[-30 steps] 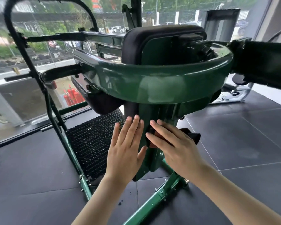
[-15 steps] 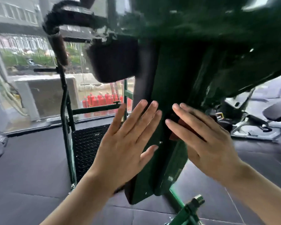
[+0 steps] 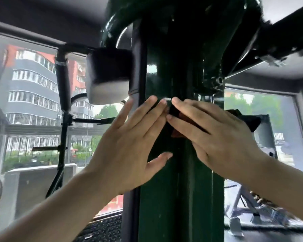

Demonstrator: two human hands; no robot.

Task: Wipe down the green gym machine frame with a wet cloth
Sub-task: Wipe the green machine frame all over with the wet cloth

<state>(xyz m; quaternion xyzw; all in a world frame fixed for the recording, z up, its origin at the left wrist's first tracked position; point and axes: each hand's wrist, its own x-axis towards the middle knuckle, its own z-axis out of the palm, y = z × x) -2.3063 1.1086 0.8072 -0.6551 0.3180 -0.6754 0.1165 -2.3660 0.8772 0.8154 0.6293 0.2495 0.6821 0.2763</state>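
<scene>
Under right hand (image 3: 222,137), cloth (image 3: 247,119) (mostly hidden)

A gym: a dark green machine frame (image 3: 180,189) with a black pad (image 3: 108,75) stands by large windows (image 3: 33,102) facing apartment blocks; another exercise machine (image 3: 248,213) stands nearby.

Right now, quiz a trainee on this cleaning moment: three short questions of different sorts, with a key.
1. True or false: the left hand lies flat with straight fingers on the dark green upright post of the gym machine frame.
2. Which hand presses the dark, reddish-brown cloth against the post? A. left B. right
3. Fill in: the black padded block sits to the ___ of the post in the picture.

Key: 1 true; 2 B; 3 left.
</scene>
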